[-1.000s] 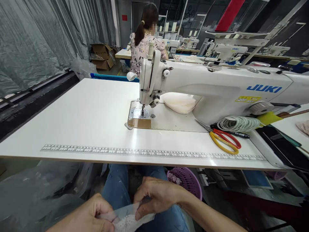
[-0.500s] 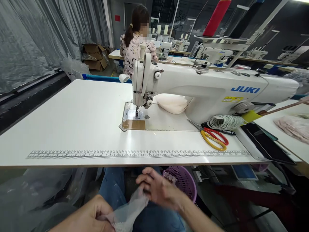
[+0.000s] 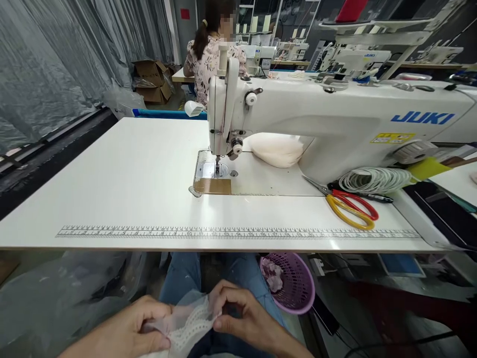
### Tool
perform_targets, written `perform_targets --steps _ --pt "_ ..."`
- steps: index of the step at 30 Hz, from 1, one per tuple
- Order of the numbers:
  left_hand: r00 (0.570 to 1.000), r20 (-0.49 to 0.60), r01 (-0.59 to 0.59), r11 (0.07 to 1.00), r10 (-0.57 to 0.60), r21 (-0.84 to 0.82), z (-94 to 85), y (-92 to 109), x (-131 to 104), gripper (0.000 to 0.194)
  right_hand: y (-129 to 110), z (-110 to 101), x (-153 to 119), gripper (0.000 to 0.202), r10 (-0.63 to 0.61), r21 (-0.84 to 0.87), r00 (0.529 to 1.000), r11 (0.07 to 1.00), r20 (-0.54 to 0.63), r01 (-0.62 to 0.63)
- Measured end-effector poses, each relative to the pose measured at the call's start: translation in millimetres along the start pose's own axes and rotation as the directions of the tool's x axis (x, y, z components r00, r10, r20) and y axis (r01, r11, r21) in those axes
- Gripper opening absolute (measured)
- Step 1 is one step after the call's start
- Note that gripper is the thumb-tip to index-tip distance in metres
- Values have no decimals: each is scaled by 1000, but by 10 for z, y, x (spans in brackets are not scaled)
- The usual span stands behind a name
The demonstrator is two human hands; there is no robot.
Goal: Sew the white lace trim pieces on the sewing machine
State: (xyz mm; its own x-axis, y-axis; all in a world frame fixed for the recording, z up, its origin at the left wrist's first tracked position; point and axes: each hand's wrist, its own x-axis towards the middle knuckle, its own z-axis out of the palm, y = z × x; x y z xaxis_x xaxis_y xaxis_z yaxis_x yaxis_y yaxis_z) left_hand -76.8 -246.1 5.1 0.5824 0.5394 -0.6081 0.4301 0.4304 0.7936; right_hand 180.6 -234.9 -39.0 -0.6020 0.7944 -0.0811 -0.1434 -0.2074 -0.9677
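White sheer fabric with an eyelet lace band (image 3: 192, 323) is stretched between both hands over the lap, below the table's front edge. My left hand (image 3: 143, 325) pinches it at its left side, thumb on top. At the right side my right hand (image 3: 242, 315) grips its edge between thumb and fingers. Beyond them stands a white sewing machine (image 3: 276, 107) on the white table (image 3: 130, 184). Its presser foot is over the metal plate, with no fabric beneath.
Red and yellow scissors (image 3: 352, 209) and coiled white cord (image 3: 374, 180) lie at the machine's right. A purple basket (image 3: 294, 286) holding crumpled cloth stands under the table. Cream fabric (image 3: 278, 150) rests behind the needle. Another person (image 3: 212, 59) sits beyond the table.
My right hand has come down and closed on the lace fabric's edge, its fingers more curled than before. The view has shifted, bringing the machine closer.
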Motion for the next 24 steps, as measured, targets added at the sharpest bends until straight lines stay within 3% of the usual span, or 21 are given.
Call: perform_targets --steps 2,6,13,16,18,20,22,24 --pt "999 -20 49 997 -48 51 -4 -26 -26 39 -31 -10 17 23 -24 -11 997 1000 71 25" --pt "991 -30 132 980 -129 150 8 -24 -57 40 44 16 75 32 49 202 986 976 161 -82" --pt "999 7 33 984 -35 175 25 65 -70 48 203 45 91 39 126 264 984 952 124 -155" --pt "999 26 12 976 -18 219 16 107 -76 48 179 67 111 62 187 313 963 919 194 -242" --pt "999 49 -5 970 -7 243 2 150 -76 46 140 87 144 76 249 294 934 901 256 -320" --pt "997 80 -37 966 17 256 -22 181 -79 44 94 102 182 70 300 219 916 907 267 -361" --pt "994 103 -48 961 20 271 -56 178 -92 43 51 106 208 61 308 137 925 930 224 -342" --pt "997 73 13 952 -37 306 -98 135 -120 41 16 100 215 57 284 86 939 948 194 -305"
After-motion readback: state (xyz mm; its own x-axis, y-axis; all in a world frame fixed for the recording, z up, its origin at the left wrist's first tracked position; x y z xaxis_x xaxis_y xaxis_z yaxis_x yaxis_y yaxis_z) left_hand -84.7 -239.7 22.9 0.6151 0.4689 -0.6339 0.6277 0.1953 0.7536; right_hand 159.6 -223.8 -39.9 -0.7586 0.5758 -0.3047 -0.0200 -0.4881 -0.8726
